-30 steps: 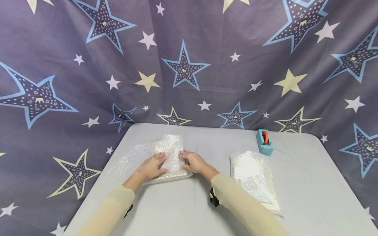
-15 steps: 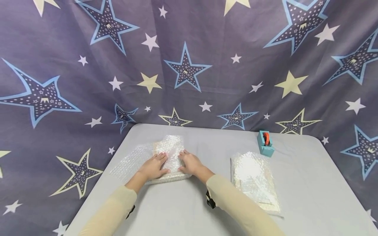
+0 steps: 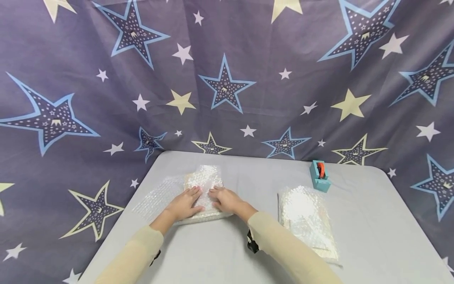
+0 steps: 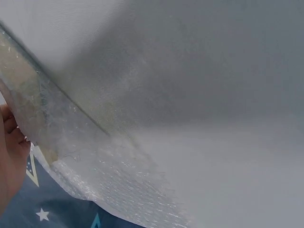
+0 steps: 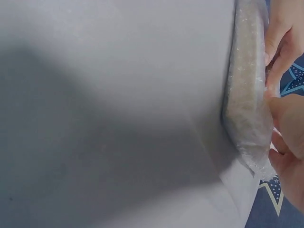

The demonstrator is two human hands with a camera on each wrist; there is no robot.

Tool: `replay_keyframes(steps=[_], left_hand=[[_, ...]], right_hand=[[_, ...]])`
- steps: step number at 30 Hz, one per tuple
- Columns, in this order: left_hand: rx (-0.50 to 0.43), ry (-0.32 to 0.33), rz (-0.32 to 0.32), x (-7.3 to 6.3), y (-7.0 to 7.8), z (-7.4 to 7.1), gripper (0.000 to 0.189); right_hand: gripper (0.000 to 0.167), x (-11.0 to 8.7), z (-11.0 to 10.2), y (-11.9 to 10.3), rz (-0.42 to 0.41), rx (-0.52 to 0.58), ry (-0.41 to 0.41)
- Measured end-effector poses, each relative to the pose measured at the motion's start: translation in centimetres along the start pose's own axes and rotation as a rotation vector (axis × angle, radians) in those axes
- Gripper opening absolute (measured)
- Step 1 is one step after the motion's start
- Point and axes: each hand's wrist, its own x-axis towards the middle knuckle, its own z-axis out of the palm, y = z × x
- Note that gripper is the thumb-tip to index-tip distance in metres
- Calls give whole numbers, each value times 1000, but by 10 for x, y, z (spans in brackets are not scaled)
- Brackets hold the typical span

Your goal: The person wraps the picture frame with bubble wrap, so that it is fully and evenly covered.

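A flat, boxy bundle in bubble wrap (image 3: 205, 177) lies on the left part of the table, with brownish material showing through. My left hand (image 3: 182, 204) rests flat on its near left part, fingers extended. From the other side my right hand (image 3: 227, 200) presses on the wrap with fingers stretched, fingertips close to the left hand's. A loose sheet of bubble wrap (image 4: 133, 190) spreads out past the bundle's left side. In the right wrist view both hands lie along the top of the bundle (image 5: 247, 90), whose thick side edge shows.
On the right of the grey-white table (image 3: 372, 221) lies a second bubble-wrapped flat package (image 3: 306, 221). Behind it stands a teal tape dispenser (image 3: 320, 181) with an orange-red roll. A dark star-patterned cloth (image 3: 262, 47) hangs behind the table.
My right hand has slid left over the wrap, from the bundle's right edge toward the left hand. The left hand stays on the bundle. The head view has shifted slightly.
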Motion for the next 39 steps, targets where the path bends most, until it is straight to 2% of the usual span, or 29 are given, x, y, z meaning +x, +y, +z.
replay_keyframes(steps=[4, 9, 15, 18, 22, 25, 31, 36, 39], left_hand=[[-19, 10, -1, 3, 2, 0, 73], [-78, 0, -28, 4, 7, -3, 73], [-238, 7, -97, 3, 10, -5, 71], [-331, 24, -149, 2, 8, -6, 68], [-375, 94, -200, -1, 2, -9, 60], [-366, 134, -287, -8, -7, -13, 57], [-323, 152, -559, -36, -39, -17, 57], [-211, 117, -751, -63, -64, -19, 56], [-175, 86, -833, -76, -72, -23, 55]], right_hand=[[40, 1, 1, 3, -4, -4, -1], [40, 3, 2, 5, 1, -31, -41], [37, 7, 0, 1, 0, -77, -64], [37, 9, 0, -1, -4, -111, -75], [38, 10, 0, -3, 7, -132, -77], [39, 9, 0, -4, 22, -133, -79], [40, 7, 2, -5, 46, -107, -91], [40, 6, 2, -5, 30, -100, -55], [40, 7, 1, -5, 28, -106, -54]])
